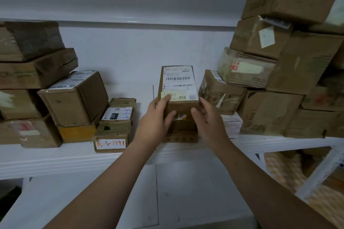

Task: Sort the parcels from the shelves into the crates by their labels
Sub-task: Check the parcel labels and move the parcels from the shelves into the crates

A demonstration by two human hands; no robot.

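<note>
Parcel: a brown cardboard box (178,96) stands near the middle of the white shelf (55,156), close to its front edge, on top of a flatter carton (179,136); its top carries a white shipping label (178,82) with barcodes and a small yellow note (168,95) at the near left corner
Left hand: the left hand (158,117) grips the box's left near corner; thumb over the top edge on the yellow note, fingers curled against the front face
Right hand: the right hand (206,117) is at the box's right side, fingers loosely spread and slightly bent; whether the palm touches the cardboard I cannot tell
Left end of shelf: stacked brown boxes (37,72); nearest the hands a small stack, its upper box (119,113) marked "2-1-3" in blue, the lower one (111,143) with orange handwriting on a white strip
Right end of shelf: a tall, crowded pile of cartons (279,61), some tilted; a small box (219,93) leans just beside the held parcel
Below: a lower level at the right edge holds something pale yellow (279,169), blurred
</note>
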